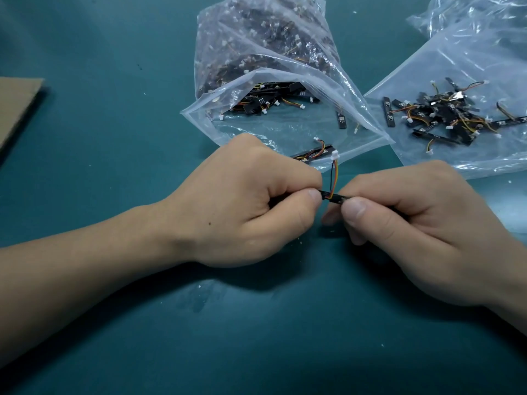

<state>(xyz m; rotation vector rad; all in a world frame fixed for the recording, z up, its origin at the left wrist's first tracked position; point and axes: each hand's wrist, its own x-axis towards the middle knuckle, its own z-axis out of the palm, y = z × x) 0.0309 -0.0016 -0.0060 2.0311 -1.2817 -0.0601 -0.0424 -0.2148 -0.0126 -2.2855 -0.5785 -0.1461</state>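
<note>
Item in hand: black strip board (332,195), pinched at both ends between curled fingers and thumbs of the left hand (256,206) and right hand (405,220), held just above the green mat (114,337) at centre. Its coloured lead (333,176) rose to a white connector (335,155).

Open zip bag (273,132), behind the hands: many like boards (268,101), densely packed.

Second bag (456,158), right: smaller pile of boards (445,112), possibly lying on it rather than inside.

Cardboard sheet (17,106), far left.

Single head-worn wide-angle view, forward and steeply down, close over the green table (256,352)
</note>
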